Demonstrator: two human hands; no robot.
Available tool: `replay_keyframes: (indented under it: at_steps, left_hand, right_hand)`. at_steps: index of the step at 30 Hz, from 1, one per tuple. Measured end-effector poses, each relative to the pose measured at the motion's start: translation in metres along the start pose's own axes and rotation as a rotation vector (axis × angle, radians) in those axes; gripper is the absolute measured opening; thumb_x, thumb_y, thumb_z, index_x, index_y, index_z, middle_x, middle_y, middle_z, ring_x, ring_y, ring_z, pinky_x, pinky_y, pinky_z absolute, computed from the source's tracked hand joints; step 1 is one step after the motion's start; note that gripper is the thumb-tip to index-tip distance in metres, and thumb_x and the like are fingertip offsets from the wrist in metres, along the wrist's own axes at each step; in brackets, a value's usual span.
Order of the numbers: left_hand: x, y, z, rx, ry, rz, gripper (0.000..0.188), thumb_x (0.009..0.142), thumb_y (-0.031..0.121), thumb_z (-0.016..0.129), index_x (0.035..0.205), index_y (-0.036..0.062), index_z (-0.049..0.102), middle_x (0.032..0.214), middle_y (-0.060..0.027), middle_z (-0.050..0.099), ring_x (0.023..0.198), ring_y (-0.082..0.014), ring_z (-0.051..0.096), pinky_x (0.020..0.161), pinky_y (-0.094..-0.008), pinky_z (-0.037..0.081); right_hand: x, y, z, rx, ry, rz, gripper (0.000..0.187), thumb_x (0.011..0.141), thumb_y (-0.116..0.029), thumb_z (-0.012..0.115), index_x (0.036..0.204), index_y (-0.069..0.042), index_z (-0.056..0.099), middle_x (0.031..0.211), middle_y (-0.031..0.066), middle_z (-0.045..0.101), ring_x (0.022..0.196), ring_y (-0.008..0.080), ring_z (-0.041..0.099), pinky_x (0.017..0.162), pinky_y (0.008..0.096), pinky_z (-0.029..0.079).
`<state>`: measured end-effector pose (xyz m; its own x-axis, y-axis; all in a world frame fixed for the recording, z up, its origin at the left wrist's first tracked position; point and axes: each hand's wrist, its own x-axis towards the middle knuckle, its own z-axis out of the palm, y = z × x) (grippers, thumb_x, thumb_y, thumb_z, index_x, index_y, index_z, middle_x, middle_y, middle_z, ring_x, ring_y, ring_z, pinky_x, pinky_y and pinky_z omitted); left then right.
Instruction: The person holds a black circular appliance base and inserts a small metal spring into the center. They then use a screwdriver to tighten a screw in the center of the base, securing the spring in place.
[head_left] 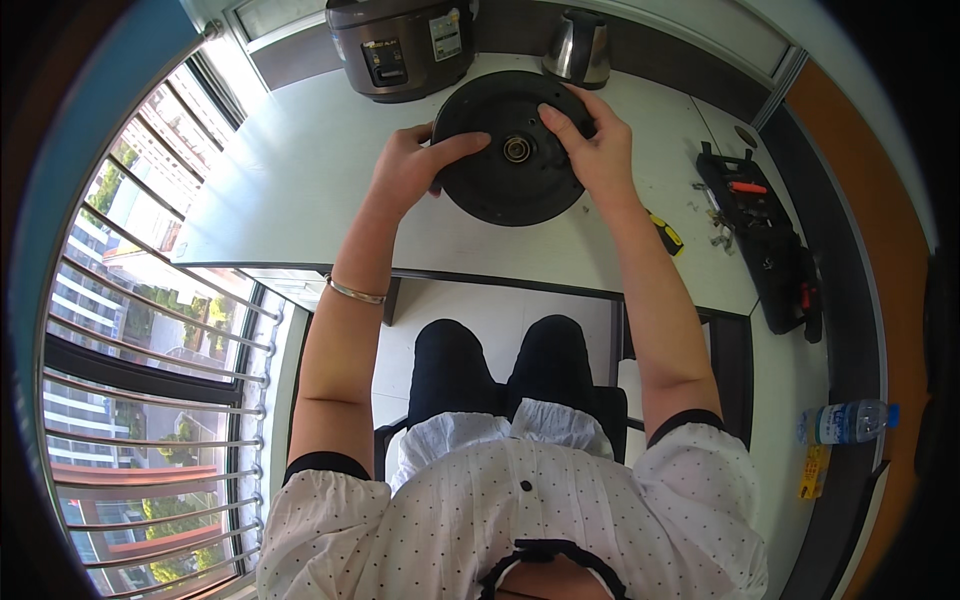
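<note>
A round black disc-shaped part (500, 200) with a brass-coloured ring at its centre is held up over the desk. My left hand (415, 165) is closed on its left edge, thumb across the face toward the centre. On the upper right side my right hand (600, 145) grips the rim, its thumb pressed on the face near the ring. Fingers of both hands behind the disc are partly hidden. The yellow-and-black handle of a tool (666, 234) lies beside my right forearm.
Behind the disc stand a dark brown rice cooker (400, 50) and a steel-and-black kettle (580, 48) on the white desk (300, 160). An open black tool case (765, 235) and small metal pieces (720, 235) lie to the right. Nearer is a water bottle (845, 423). Barred windows (150, 340) line the left.
</note>
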<state>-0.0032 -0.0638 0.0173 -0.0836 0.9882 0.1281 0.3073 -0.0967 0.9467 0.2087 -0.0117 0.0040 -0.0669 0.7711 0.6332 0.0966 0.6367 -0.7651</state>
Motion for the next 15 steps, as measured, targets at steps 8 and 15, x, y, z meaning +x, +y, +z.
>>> replay_keyframes:
  at_steps: [8,15]
  left_hand:
    - [-0.005,0.008,-0.004,-0.006,-0.035,-0.065,0.063,0.067,0.046,0.079,0.094,-0.0091,0.065,0.070,-0.0103,0.065,0.056,-0.0152,0.061,0.047,-0.0247,0.047]
    - [0.003,-0.002,-0.003,-0.019,-0.028,-0.073,0.067,0.064,0.048,0.080,0.094,-0.0097,0.063,0.071,-0.0108,0.065,0.054,-0.0168,0.061,0.047,-0.0250,0.048]
  right_hand:
    - [0.000,0.001,0.003,-0.027,-0.011,-0.005,0.046,0.081,-0.024,0.076,0.115,0.003,0.062,0.100,0.0123,0.069,0.090,0.0160,0.064,0.081,0.0271,0.051]
    - [-0.003,0.006,0.010,-0.063,0.047,-0.147,0.043,0.079,-0.026,0.077,0.109,0.002,0.065,0.090,0.0144,0.071,0.081,0.0192,0.068,0.075,0.0291,0.053]
